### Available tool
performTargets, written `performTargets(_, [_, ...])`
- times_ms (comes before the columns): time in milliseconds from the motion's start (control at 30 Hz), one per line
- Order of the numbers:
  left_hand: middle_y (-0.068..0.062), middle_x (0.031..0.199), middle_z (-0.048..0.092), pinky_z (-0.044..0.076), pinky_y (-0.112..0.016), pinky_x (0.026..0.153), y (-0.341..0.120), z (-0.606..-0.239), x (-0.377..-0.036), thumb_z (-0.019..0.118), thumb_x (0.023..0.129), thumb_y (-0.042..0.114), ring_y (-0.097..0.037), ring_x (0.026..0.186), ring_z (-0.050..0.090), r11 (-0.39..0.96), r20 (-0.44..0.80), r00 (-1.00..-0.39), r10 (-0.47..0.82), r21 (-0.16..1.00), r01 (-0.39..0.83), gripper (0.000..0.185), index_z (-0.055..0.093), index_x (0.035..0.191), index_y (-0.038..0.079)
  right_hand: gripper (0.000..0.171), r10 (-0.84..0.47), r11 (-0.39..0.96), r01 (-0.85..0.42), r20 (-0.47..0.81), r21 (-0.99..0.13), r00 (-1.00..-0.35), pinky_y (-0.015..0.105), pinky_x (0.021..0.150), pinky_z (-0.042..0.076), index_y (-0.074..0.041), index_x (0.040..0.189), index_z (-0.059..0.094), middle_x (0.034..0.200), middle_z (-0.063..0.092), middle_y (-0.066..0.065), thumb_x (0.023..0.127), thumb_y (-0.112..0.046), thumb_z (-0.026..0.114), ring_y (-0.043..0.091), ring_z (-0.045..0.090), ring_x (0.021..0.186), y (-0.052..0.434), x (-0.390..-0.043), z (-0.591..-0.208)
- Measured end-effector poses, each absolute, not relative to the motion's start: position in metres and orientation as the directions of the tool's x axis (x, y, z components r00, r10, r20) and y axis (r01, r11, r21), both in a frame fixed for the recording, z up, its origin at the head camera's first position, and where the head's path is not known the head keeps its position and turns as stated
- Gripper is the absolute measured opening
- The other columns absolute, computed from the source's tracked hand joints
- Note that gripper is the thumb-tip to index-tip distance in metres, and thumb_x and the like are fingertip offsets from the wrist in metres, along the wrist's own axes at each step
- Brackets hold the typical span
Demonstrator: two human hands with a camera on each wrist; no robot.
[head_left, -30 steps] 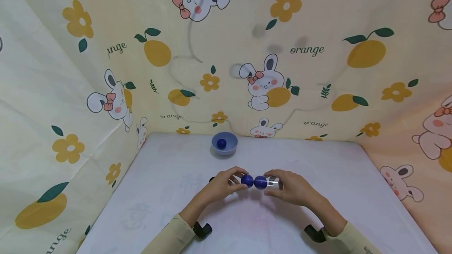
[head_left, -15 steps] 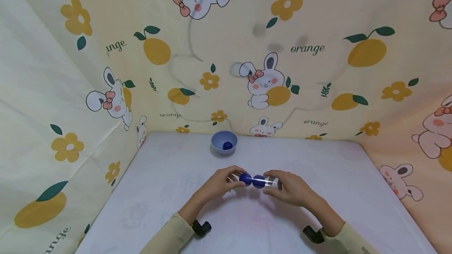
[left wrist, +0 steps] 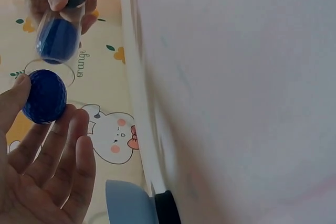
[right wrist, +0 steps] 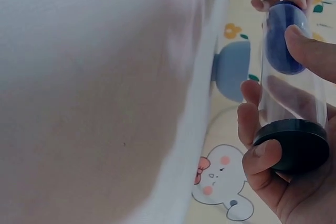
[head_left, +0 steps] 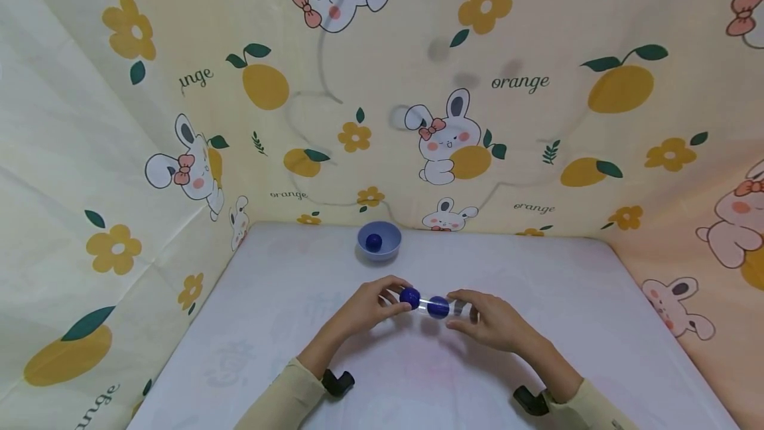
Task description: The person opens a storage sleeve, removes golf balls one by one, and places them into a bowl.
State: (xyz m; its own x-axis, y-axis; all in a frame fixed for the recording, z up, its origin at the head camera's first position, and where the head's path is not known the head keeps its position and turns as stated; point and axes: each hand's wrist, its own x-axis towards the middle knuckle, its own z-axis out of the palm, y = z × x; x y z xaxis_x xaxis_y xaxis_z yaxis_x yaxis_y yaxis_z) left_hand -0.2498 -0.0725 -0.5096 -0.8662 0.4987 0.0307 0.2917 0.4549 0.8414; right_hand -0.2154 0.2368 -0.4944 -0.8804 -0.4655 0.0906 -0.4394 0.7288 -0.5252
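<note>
My right hand grips a clear plastic tube lying sideways just above the white table. A dark blue ball sits inside the tube. The right wrist view shows the tube's black end cap against my palm and the ball near the open mouth. My left hand pinches a second blue ball just outside that mouth, a little apart from the tube. The left wrist view shows this ball between thumb and fingers, free of the tube.
A light blue bowl stands at the back of the table by the printed cloth wall, with one blue ball in it. A small black disc lies on the table near the bowl. Cloth walls close off the left, back and right.
My left hand has drawn its ball left and slightly up, opening a gap from the ball in the tube. The ball in the bowl has rolled a little.
</note>
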Motion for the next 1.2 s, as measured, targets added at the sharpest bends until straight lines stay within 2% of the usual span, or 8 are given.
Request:
performTargets(300, [0.007,0.124,0.073,0.060,-0.036,0.089,-0.079,-0.504,-0.260,0.079,0.099,0.040,-0.015,0.109,0.068,0.477,0.038,-0.890,0.455,0.833,0.279,0.043,0.068,0.139,0.028,0.062,-0.463,0.719,-0.418,0.066,-0.555,-0.884,0.025,0.066,0.051,-0.012,0.144,0.066,0.115,0.074,-0.002,0.099,-0.054,0.075,0.008,0.062,0.083,0.240,-0.215,-0.498])
performTargets(600, [-0.001,0.135,0.071,0.061,-0.041,0.091,-0.088,-0.500,-0.275,0.079,0.100,0.041,-0.019,0.111,0.069,0.519,0.077,-0.915,0.396,0.803,0.292,0.048,0.066,0.142,0.023,0.060,-0.475,0.696,-0.440,0.097,-0.567,-0.875,0.025,0.064,0.051,-0.011,0.142,0.067,0.113,0.073,-0.004,0.099,-0.052,0.076,0.005,0.062,0.081,0.242,-0.213,-0.498])
performTargets(767, [-0.003,0.134,0.071,0.060,-0.038,0.087,-0.092,-0.503,-0.281,0.078,0.101,0.040,-0.020,0.108,0.070,0.527,0.124,-0.920,0.371,0.788,0.319,0.046,0.066,0.141,0.021,0.058,-0.482,0.682,-0.449,0.107,-0.577,-0.870,0.024,0.063,0.051,-0.011,0.141,0.068,0.112,0.074,-0.002,0.099,-0.050,0.076,0.004,0.061,0.080,0.242,-0.210,-0.498])
performTargets(967, [-0.003,0.132,0.072,0.061,-0.037,0.083,-0.095,-0.505,-0.292,0.077,0.101,0.041,-0.021,0.106,0.070,0.538,0.130,-0.938,0.321,0.790,0.293,0.045,0.065,0.140,0.022,0.057,-0.490,0.669,-0.456,0.113,-0.588,-0.864,0.025,0.061,0.051,-0.010,0.141,0.068,0.107,0.073,-0.002,0.099,-0.048,0.077,0.004,0.060,0.079,0.243,-0.211,-0.497])
performTargets(1200, [-0.006,0.132,0.073,0.059,-0.036,0.078,-0.099,-0.507,-0.305,0.078,0.101,0.037,-0.024,0.104,0.070,0.546,0.149,-0.952,0.267,0.791,0.277,0.047,0.064,0.142,0.017,0.062,-0.468,0.692,-0.420,0.079,-0.587,-0.880,0.025,0.063,0.051,-0.012,0.142,0.068,0.108,0.072,-0.004,0.097,-0.054,0.076,0.006,0.061,0.080,0.243,-0.211,-0.498])
